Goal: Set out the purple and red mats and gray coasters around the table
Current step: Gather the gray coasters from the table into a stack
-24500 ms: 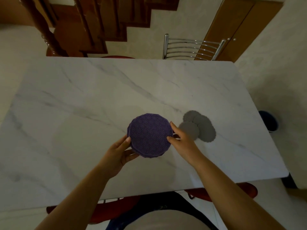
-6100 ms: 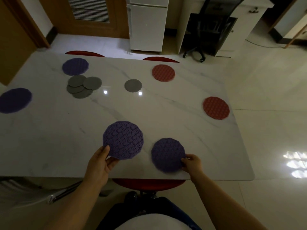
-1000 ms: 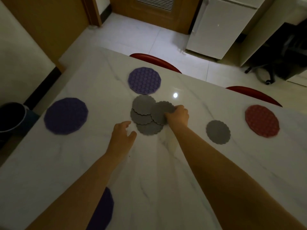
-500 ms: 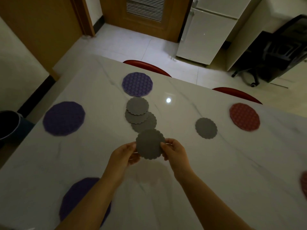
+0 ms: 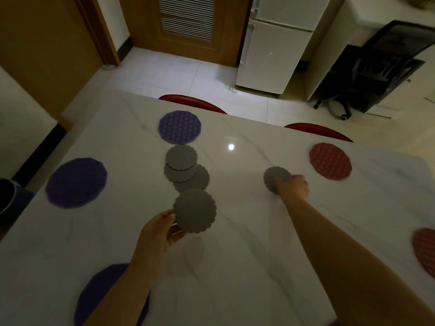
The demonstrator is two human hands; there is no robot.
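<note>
Coaster (image 5: 195, 210) pinched in grip of left hand (image 5: 160, 231), 6 o'clock of pile (image 5: 182, 165); right hand (image 5: 293, 189) grip curls onto lone coaster (image 5: 273, 176) on tabletop (image 5: 235, 267), 3 o'clock of pile.

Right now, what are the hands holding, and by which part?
The left hand pinches a gray coaster by its near-left edge. The right hand lies over the near-right edge of a lone coaster; its grip is unclear.

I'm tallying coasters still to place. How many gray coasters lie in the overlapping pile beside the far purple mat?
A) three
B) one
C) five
A: the pile shows three overlapping scalloped discs, apart from the raised coaster that the left hand holds and the lone coaster that the right hand touches.
</note>
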